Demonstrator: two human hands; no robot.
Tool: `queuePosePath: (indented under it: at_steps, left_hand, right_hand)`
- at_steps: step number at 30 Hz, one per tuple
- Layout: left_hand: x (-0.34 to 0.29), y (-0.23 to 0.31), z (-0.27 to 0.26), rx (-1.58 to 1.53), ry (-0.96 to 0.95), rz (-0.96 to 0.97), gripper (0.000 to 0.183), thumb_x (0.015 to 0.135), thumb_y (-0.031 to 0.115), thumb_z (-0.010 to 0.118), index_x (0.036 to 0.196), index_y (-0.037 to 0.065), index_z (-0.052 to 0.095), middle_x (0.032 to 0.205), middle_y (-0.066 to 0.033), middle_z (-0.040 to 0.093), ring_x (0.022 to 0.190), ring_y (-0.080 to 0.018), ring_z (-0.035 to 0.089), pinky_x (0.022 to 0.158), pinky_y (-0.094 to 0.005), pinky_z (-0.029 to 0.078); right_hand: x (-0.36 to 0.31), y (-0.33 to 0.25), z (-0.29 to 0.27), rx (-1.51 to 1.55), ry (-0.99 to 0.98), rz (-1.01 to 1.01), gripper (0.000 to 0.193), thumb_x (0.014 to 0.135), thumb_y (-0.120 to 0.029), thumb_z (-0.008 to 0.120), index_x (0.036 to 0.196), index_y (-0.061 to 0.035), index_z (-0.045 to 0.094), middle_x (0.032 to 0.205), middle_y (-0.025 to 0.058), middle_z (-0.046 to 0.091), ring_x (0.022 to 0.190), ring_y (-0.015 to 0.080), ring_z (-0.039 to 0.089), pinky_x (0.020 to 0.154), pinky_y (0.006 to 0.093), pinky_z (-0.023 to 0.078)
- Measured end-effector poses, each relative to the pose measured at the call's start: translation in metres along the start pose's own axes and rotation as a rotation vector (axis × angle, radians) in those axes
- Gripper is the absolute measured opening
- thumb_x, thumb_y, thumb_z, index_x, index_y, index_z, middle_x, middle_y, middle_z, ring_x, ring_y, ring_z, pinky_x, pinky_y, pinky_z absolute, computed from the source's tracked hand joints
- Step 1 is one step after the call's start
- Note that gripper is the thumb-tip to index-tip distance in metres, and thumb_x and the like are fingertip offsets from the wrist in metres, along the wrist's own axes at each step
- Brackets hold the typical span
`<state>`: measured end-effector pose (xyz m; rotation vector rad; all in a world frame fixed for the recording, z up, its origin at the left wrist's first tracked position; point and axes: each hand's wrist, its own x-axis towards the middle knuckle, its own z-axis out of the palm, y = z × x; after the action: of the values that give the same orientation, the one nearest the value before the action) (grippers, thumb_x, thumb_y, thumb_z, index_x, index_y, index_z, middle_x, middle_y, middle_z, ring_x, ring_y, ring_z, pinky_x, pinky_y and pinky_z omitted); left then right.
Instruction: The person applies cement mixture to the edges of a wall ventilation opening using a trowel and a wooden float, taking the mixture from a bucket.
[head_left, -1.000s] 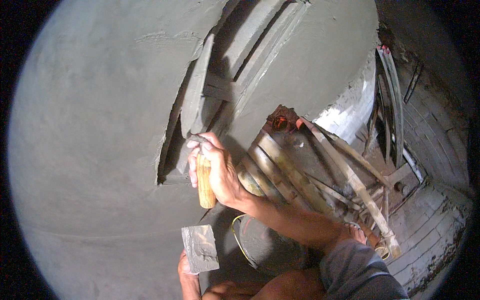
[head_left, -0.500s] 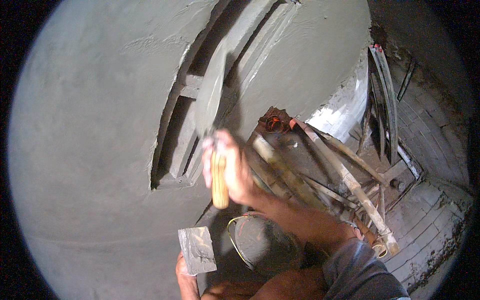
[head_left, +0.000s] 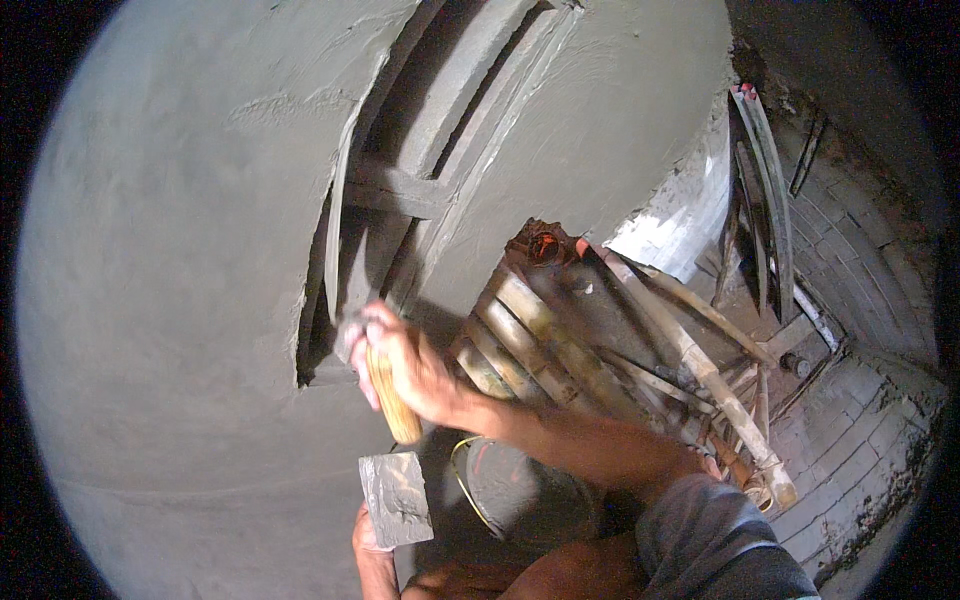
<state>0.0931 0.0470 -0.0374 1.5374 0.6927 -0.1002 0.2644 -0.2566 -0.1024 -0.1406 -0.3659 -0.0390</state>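
Observation:
My right hand (head_left: 410, 365) is closed round the wooden handle of a trowel (head_left: 335, 215). Its long blade points up, seen nearly edge-on, along the left edge of a recess (head_left: 395, 195) in the grey plastered wall (head_left: 190, 260); whether it touches cannot be told. Lower down, my left hand (head_left: 372, 530) grips a small rectangular board (head_left: 397, 497) smeared with wet mortar. The fingers under that board are mostly hidden. Just right of it stands a bucket (head_left: 470, 490) of grey mortar, partly covered by my right forearm.
Bamboo poles (head_left: 700, 365) and planks (head_left: 510, 340) lie across the right side, over lower ground. Long narrow strips (head_left: 768, 200) lean at the far right beside a brick wall (head_left: 850, 460). A dark clump with orange bits (head_left: 545, 243) sits by the planks' upper end.
My right hand has moved left and down with the trowel, from across the recess to its left edge. The blade has turned from broadside to nearly edge-on. My left hand stays almost still.

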Motion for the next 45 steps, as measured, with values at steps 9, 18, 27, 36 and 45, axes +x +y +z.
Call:
queuePosePath:
  at_steps: [9,18,27,36,45]
  left_hand:
    - [0.027,-0.014,0.003,-0.081,-0.015,-0.257,0.055,0.081,0.017,0.076,0.129,-0.004,0.061,0.115,-0.021,0.07,0.1,-0.0324,0.072,0.087,-0.0498,0.06]
    - [0.028,-0.037,0.134,0.023,-0.489,-0.216,0.033,0.099,0.015,0.061,0.13,0.004,0.061,0.117,-0.0123,0.071,0.099,-0.0252,0.073,0.086,-0.0419,0.061]
    - [0.079,-0.11,0.066,-0.572,-0.652,-0.328,0.034,0.099,0.022,0.062,0.129,0.005,0.061,0.126,-0.0125,0.068,0.113,-0.0274,0.066,0.098,-0.0462,0.054]
    - [0.074,-0.117,0.102,-1.039,-0.699,-0.279,0.034,0.099,0.023,0.061,0.128,0.004,0.061,0.128,-0.0122,0.067,0.116,-0.0289,0.064,0.102,-0.0468,0.052]
    - [0.047,-0.106,0.132,-1.182,-0.659,-0.349,0.038,0.1,0.022,0.057,0.131,0.001,0.06,0.135,-0.0148,0.065,0.124,-0.0306,0.062,0.106,-0.05,0.05]
  right_hand:
    - [-0.121,-0.05,-0.069,-0.592,0.278,0.34,0.024,0.103,-0.022,0.045,0.115,-0.0065,0.057,0.076,0.002,0.058,0.057,0.0124,0.055,0.054,0.0303,0.049]
    - [-0.2,-0.101,-0.049,-0.755,0.073,0.601,0.04,0.111,-0.038,0.04,0.129,-0.0046,0.052,0.084,0.0032,0.06,0.059,0.0088,0.057,0.054,0.024,0.05]
    - [-0.193,-0.107,-0.016,-1.345,-0.327,0.918,0.034,0.11,-0.036,0.041,0.109,-0.0064,0.057,0.071,0.0046,0.057,0.059,0.0164,0.057,0.06,0.0356,0.051]
    - [-0.201,-0.135,-0.014,-2.073,-0.208,0.5,0.026,0.094,-0.016,0.055,0.113,0.0006,0.055,0.088,0.0226,0.057,0.078,0.0451,0.062,0.07,0.0514,0.053]
    - [-0.192,-0.043,-0.08,-2.253,-0.398,0.107,0.043,0.077,-0.02,0.077,0.109,-0.002,0.054,0.093,0.0191,0.055,0.082,0.0391,0.061,0.073,0.0493,0.051]
